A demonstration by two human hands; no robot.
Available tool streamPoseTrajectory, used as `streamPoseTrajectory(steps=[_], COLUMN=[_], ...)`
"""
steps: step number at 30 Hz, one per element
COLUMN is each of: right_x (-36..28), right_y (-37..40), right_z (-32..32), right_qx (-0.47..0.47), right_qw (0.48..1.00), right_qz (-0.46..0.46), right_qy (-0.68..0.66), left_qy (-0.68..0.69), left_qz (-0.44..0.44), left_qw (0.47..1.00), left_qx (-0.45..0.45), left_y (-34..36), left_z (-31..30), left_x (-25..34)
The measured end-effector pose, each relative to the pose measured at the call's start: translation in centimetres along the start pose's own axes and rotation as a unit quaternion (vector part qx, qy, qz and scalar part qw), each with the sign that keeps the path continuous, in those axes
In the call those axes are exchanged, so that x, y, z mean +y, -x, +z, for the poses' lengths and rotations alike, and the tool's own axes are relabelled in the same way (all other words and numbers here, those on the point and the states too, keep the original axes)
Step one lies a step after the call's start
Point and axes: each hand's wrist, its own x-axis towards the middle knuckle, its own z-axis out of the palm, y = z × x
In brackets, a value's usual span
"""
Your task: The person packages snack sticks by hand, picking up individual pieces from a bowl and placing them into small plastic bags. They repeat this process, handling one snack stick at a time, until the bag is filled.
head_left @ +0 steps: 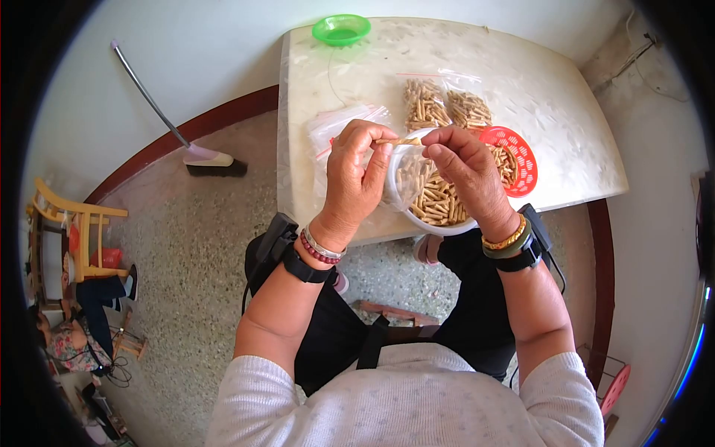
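Observation:
Between the fingertips of both hands, above the white tub [447, 230], is a short, thin tan stick [402, 141]. My left hand [354, 171] pinches its left end. At the other end, the fingers of my right hand [471, 170] are closed on the tip. Many similar tan sticks [438, 203] fill the tub below. A red perforated basket [527, 167] with more sticks stands right of the tub, partly behind my right hand. Two clear bags of sticks, a left bag [425, 104] and a right bag [469, 110], lie beyond the tub.
Flat plastic bags [339, 123] lie on the table [536, 82] beyond my left hand. At the far edge sits a green bowl [341, 31]. A broom [201, 158] leans on the wall at left. Near a wooden chair [93, 231], another person [74, 344] is at far left.

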Motion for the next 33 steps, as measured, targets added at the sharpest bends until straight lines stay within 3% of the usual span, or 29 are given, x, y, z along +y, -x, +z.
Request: streamPoseTrajectory(steps=[12, 19, 21, 25, 27, 28, 30, 31, 33], right_x=[0.6, 0.6, 0.6, 0.4, -0.5, -0.6, -0.7, -0.6, 0.1], right_y=[-0.3, -0.5, -0.4, 0.3, 0.5, 0.6, 0.6, 0.4, 0.1], right_z=[-0.3, -1.7, -2.3, -2.7, -3.0, -2.9, -2.5, -2.3, -1.7], right_qx=[-0.021, 0.11, 0.094, 0.063, 0.041, 0.039, 0.026, 0.027, 0.025], right_qw=[0.999, 0.994, 0.992, 0.988, 0.924, 0.925, 0.915, 0.915, 0.885], right_qz=[0.005, -0.005, -0.053, -0.089, -0.058, -0.058, -0.08, -0.08, -0.174], right_qy=[0.036, -0.003, 0.058, 0.106, 0.376, 0.375, 0.394, 0.394, 0.432], left_qy=[-0.037, -0.051, -0.064, -0.136, -0.167, -0.168, -0.122, -0.122, 0.023], left_qz=[0.029, -0.083, -0.118, -0.086, -0.066, -0.068, -0.167, -0.167, -0.289], left_qw=[0.998, 0.994, 0.989, 0.981, 0.976, 0.976, 0.964, 0.964, 0.945], left_qx=[-0.038, -0.043, -0.068, -0.108, -0.124, -0.124, -0.168, -0.169, -0.149], left_y=[0.5, 0.6, 0.6, 0.7, 1.0, 1.2, 1.5, 1.7, 1.7], left_z=[0.5, 0.5, 0.4, 0.3, 0.7, 0.7, 0.9, 1.0, 0.8], left_x=[-0.4, -0.2, 0.0, 1.4, 1.8, 1.6, 0.9, 0.3, -0.8])
